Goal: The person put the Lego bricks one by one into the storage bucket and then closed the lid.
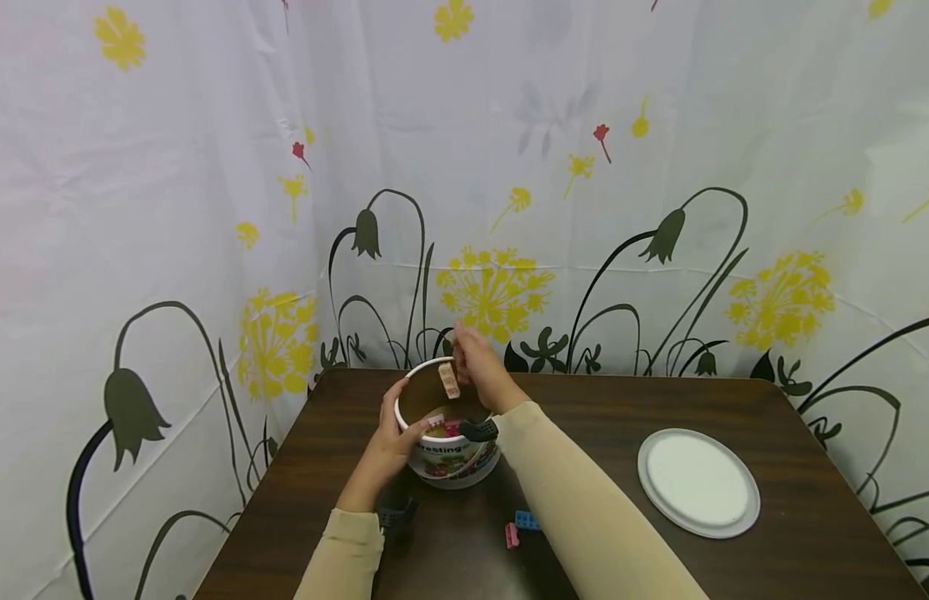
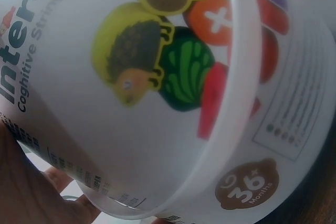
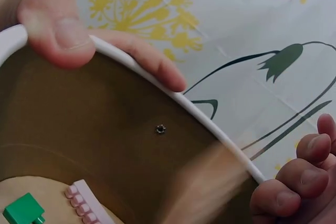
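- Head view: the left hand [image 1: 389, 437] grips the bucket [image 1: 451, 473] at its left rim, thumb over the lip; worth keeping firm, so the light-looking tub does not tip.
- Beside the far rim, the right hand [image 1: 481, 367] has curled fingers with nothing visibly held, so its grip looks released.
- The beige block [image 1: 449, 381] sits within the mouth, against the inner wall; its blur in the right wrist view suggests a fall.
- For a clean drop, fingers should part fully inside the rim and stay low, I judge, to soften the bounce.
- The bucket is round, smooth and plastic-looking, with a thick white lip and printed pictures outside.
- At its bottom lie a green block [image 3: 23, 208], boxy and glossy, and a pale pink block [image 3: 92, 205] with rounded studs.
- On the dark wood-grained table [image 1: 584, 417] are 2 more, pink [image 1: 512, 536] and blue [image 1: 527, 521], and a round white lid [image 1: 700, 482].
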Demonstrator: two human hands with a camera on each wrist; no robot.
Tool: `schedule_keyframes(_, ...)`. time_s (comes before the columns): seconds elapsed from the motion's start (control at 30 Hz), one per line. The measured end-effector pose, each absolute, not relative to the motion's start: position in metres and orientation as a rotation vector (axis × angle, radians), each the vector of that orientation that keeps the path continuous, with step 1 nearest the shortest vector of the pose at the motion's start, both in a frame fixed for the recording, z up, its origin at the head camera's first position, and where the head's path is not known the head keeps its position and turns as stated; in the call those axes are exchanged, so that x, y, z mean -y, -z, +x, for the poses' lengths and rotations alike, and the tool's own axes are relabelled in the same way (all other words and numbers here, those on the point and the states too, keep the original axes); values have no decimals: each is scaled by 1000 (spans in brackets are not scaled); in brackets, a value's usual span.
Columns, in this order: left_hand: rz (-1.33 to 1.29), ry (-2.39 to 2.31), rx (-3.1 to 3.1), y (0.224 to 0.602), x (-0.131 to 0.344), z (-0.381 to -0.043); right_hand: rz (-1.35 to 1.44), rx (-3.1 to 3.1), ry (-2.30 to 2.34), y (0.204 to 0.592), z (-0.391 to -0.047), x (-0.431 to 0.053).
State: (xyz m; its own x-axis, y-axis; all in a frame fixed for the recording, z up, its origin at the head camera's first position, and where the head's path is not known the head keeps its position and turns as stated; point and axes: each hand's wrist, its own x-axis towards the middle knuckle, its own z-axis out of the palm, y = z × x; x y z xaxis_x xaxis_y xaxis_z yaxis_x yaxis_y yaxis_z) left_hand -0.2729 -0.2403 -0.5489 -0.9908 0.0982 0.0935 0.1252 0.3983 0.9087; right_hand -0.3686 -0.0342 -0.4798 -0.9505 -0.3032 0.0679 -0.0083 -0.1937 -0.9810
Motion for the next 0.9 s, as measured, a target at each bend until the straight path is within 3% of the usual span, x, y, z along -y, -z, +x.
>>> schedule_keyframes(0.5, -185, 1705, 2598, 549, 240, -272, -405, -1837, 2340, 479, -368, 34)
schedule_keyframes(0.9, -214, 1686, 2573, 550, 241, -272, -598, -1945, 2587, 491, -346, 15)
